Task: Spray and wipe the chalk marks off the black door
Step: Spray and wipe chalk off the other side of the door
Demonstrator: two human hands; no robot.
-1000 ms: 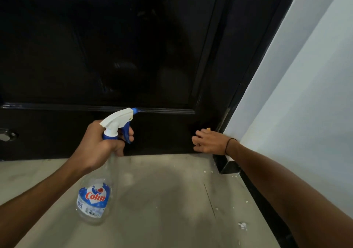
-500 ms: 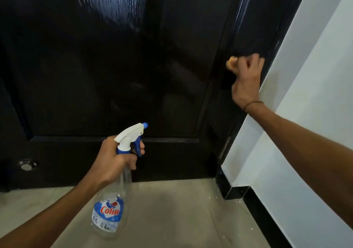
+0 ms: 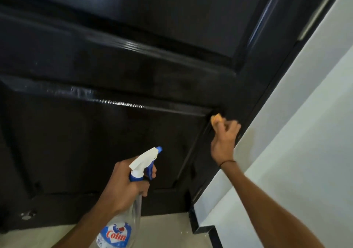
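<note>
- nearest the camera, the left hand grips the neck of a clear colin spray bottle, a finger curled at the blue trigger; its white nozzle points at the lower door panel.
- further out, the right hand has its fingers bunched round a small orange cloth (only a corner shows) and presses it on the black door at the top right corner of the lower panel, just beside the door's right edge.
- no chalk marks can be made out on the glossy door from here; the frame is blurred, so some could be hiding in the moulding groove.
- to wipe well, i'd judge: push the cloth into the groove, run along it in one direction, and turn to a fresh face so residue is not smeared.
- keep the nozzle off the white wall to the right, and spray only where a mark remains.
- beyond, the upper panel catches glare.
</note>
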